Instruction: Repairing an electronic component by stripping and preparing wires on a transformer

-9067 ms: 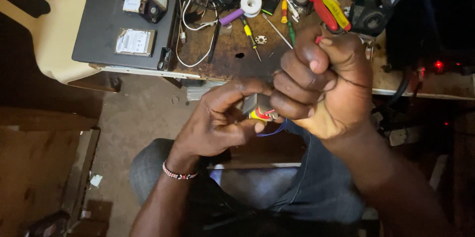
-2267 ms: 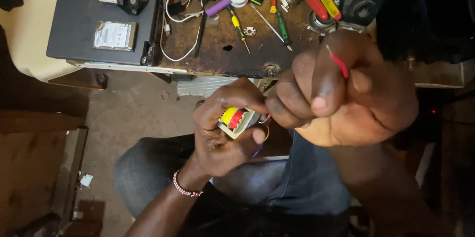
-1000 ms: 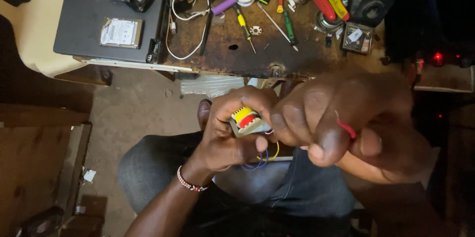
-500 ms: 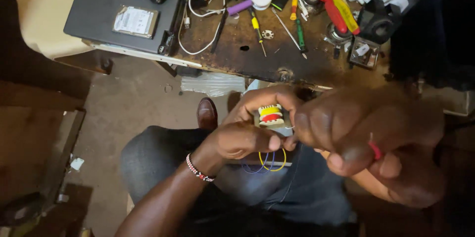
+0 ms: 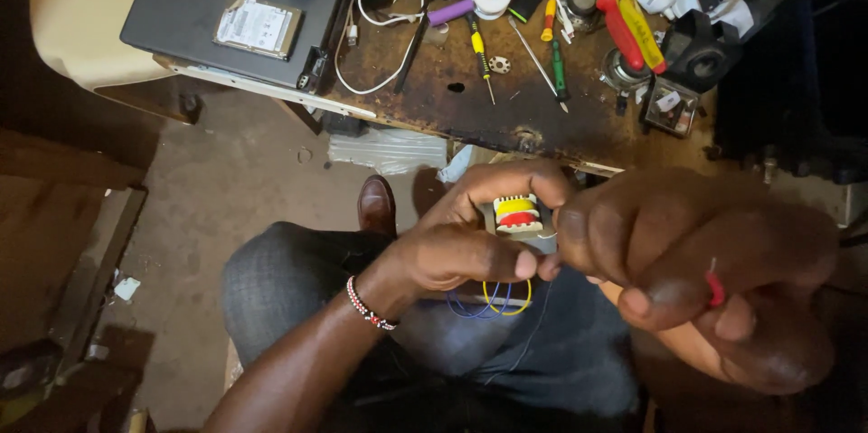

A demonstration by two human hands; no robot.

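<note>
Transformer (image 5: 517, 214) sat pinched in the left hand (image 5: 461, 248) above the lap; right hand (image 5: 705, 279), blurred at 3 o'clock, gripped a red wire (image 5: 714, 288). Cluttered rusty workbench (image 5: 470, 98) stood at 12 o'clock.

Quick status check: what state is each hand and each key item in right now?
left hand: gripping the small transformer
right hand: closed, pinching a red wire end
small transformer: held above the lap, yellow and red windings showing
red wire end: pinched between fingers
yellow and blue leads: hanging looped below
screwdrivers: lying on the workbench
</note>
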